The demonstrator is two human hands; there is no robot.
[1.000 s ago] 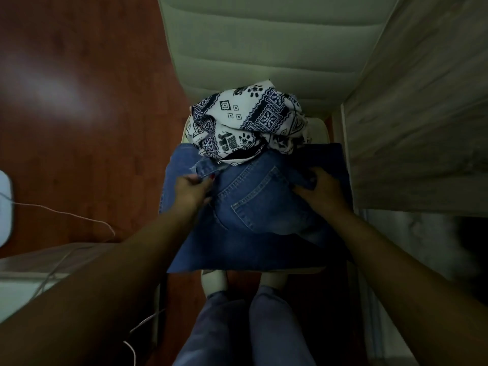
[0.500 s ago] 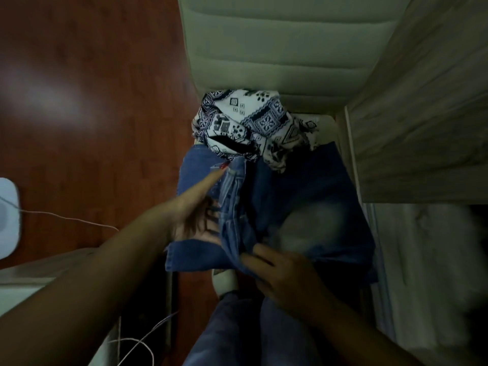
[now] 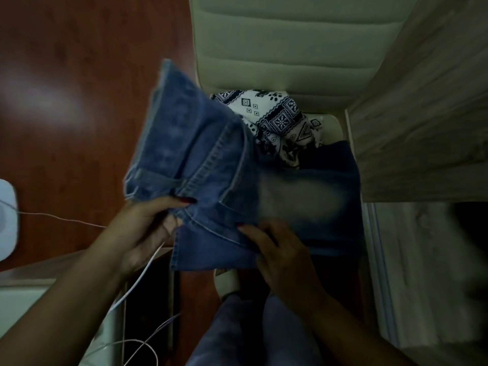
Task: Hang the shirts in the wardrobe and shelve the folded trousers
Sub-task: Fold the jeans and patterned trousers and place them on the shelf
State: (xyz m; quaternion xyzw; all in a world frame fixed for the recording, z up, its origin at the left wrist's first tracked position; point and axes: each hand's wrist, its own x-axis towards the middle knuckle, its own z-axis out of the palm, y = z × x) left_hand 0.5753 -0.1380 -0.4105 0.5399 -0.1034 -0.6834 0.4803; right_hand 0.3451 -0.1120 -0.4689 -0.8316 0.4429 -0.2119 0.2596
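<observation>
Dim room, red-brown wood floor (image 3: 79, 75). Pale padded chair (image 3: 290, 48) in the middle, wood-grain wardrobe panel (image 3: 427, 114) on its right. Jeans (image 3: 211, 167) over the chair seat, partly lifted and folded; left hand (image 3: 142, 228) pinches the raised waistband edge, right hand (image 3: 277, 249) lies flat on the denim, pressing it. Black-and-white patterned shirt (image 3: 277, 120) bunched at the seat back, touching the jeans. White cable (image 3: 137, 286) and white device (image 3: 6, 220) at left
</observation>
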